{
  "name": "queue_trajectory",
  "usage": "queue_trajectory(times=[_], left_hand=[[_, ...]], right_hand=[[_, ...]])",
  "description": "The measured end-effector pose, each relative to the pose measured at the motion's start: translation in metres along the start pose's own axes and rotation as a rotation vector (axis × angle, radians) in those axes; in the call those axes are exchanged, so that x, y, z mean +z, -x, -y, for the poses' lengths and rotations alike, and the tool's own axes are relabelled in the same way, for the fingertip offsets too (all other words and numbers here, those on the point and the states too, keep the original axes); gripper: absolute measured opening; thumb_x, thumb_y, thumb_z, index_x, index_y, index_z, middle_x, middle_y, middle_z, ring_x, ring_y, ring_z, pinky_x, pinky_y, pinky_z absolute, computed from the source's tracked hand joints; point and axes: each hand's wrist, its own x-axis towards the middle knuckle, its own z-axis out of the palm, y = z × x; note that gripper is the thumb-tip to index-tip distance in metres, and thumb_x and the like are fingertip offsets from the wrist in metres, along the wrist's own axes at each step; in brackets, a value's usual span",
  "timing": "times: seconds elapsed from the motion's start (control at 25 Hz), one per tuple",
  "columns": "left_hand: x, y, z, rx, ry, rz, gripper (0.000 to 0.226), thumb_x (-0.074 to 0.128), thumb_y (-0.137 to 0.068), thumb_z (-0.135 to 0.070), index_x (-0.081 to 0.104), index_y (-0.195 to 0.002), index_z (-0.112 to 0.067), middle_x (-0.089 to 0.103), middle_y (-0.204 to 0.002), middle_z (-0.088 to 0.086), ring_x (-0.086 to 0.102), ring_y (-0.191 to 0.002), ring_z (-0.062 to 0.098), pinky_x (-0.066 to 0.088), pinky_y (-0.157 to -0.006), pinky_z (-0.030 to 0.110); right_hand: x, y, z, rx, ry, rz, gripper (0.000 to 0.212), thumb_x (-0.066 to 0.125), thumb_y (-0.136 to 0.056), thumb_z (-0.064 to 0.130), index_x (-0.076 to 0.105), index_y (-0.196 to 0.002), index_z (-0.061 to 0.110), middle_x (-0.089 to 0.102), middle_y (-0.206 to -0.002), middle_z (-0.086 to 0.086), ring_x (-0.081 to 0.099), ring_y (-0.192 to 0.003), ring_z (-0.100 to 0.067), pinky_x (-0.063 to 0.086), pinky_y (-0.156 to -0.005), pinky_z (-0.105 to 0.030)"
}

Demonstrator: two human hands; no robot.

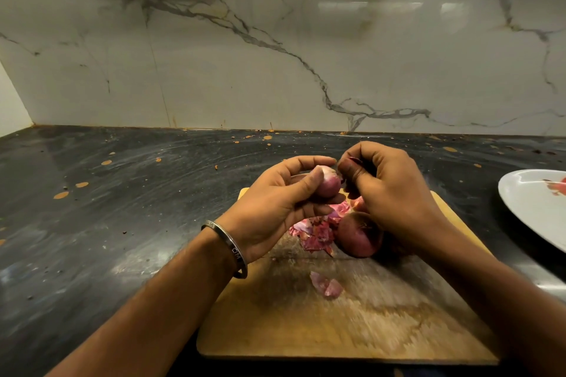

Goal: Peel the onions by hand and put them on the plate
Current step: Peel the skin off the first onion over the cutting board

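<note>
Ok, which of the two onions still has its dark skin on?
The dark red onion lying on the wooden cutting board; the pale, mostly peeled onion is held in the left hand.

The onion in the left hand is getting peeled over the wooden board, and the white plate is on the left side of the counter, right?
Not quite. The head view shows the white plate at the right edge of the counter, not the left. The rest holds: the left hand holds the onion over the wooden board while the right hand picks at its skin.
</note>
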Motion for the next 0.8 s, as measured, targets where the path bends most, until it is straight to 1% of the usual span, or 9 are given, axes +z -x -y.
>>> queue_trajectory(times=[0.16,0.24,0.36,0.44,0.52,0.56,0.64,0.72,0.8], left_hand=[[-0.001,-0.001,-0.003,0.001,0.056,-0.035,0.031,0.053,-0.092,-0.017,0.06,-0.121,-0.007,0.067,-0.115,0.023,0.071,-0.091,0.029,0.06,-0.067,0.026],[-0.003,-0.003,-0.002,0.007,0.068,-0.101,0.027,0.053,-0.096,-0.016,0.06,-0.12,-0.01,0.068,-0.11,0.02,0.071,-0.094,0.03,0.06,-0.07,0.027],[-0.007,-0.004,-0.002,0.009,0.086,-0.179,0.024,0.054,-0.097,-0.018,0.061,-0.118,-0.008,0.069,-0.101,0.014,0.072,-0.091,0.028,0.06,-0.068,0.025],[-0.009,-0.005,-0.002,-0.001,0.094,-0.205,0.026,0.054,-0.098,-0.02,0.063,-0.118,-0.006,0.069,-0.104,0.016,0.073,-0.088,0.026,0.061,-0.07,0.027],[-0.009,-0.006,-0.003,-0.016,0.113,-0.224,0.027,0.051,-0.101,-0.019,0.063,-0.12,-0.003,0.068,-0.109,0.021,0.073,-0.087,0.027,0.062,-0.074,0.031],[-0.009,-0.006,-0.002,-0.024,0.123,-0.231,0.028,0.048,-0.102,-0.018,0.062,-0.121,-0.002,0.067,-0.112,0.024,0.073,-0.089,0.03,0.062,-0.077,0.033],[-0.009,-0.007,-0.002,-0.042,0.131,-0.244,0.028,0.044,-0.103,-0.013,0.06,-0.123,-0.002,0.065,-0.118,0.028,0.071,-0.096,0.033,0.061,-0.081,0.036],[-0.01,-0.007,-0.002,-0.043,0.118,-0.249,0.027,0.045,-0.103,-0.011,0.06,-0.123,-0.003,0.066,-0.116,0.025,0.07,-0.094,0.032,0.061,-0.081,0.037],[-0.01,-0.007,-0.002,-0.029,0.1,-0.25,0.025,0.051,-0.1,-0.01,0.061,-0.122,-0.006,0.069,-0.108,0.019,0.07,-0.087,0.028,0.062,-0.078,0.034]], right_hand=[[-0.001,-0.001,-0.001,0.074,-0.084,-0.042,0.019,0.058,-0.1,0.014,0.064,-0.084,0.021,0.066,-0.066,0.002,0.062,-0.058,-0.012,0.054,-0.052,-0.035],[0.0,-0.001,-0.001,0.055,-0.051,-0.002,0.02,0.054,-0.101,0.01,0.065,-0.089,0.022,0.064,-0.066,0.002,0.059,-0.057,-0.007,0.053,-0.053,-0.033],[0.003,0.002,0.0,-0.001,0.078,0.093,0.018,0.05,-0.102,0.014,0.063,-0.095,0.024,0.06,-0.068,0.004,0.053,-0.058,-0.009,0.047,-0.056,-0.033],[0.003,0.003,0.002,-0.016,0.1,0.125,0.012,0.052,-0.1,0.024,0.062,-0.094,0.025,0.062,-0.074,0.007,0.054,-0.066,-0.005,0.044,-0.057,-0.023],[0.004,0.004,0.005,-0.041,0.13,0.141,0.019,0.051,-0.098,0.038,0.062,-0.093,0.024,0.061,-0.079,0.009,0.054,-0.073,-0.002,0.042,-0.061,-0.016],[0.004,0.005,0.006,-0.05,0.131,0.15,0.026,0.047,-0.099,0.042,0.062,-0.092,0.022,0.061,-0.082,0.007,0.055,-0.076,-0.003,0.043,-0.064,-0.018],[0.004,0.004,0.007,-0.072,0.11,0.173,0.031,0.044,-0.102,0.037,0.065,-0.09,0.017,0.063,-0.086,0.001,0.057,-0.081,-0.008,0.046,-0.073,-0.029],[0.003,0.005,0.008,-0.106,0.1,0.199,0.025,0.052,-0.101,0.029,0.068,-0.088,0.017,0.067,-0.086,0.002,0.061,-0.082,-0.01,0.049,-0.074,-0.031],[0.003,0.005,0.008,-0.149,0.095,0.194,0.01,0.066,-0.094,0.025,0.072,-0.087,0.023,0.07,-0.083,0.01,0.065,-0.083,-0.005,0.05,-0.074,-0.02]])
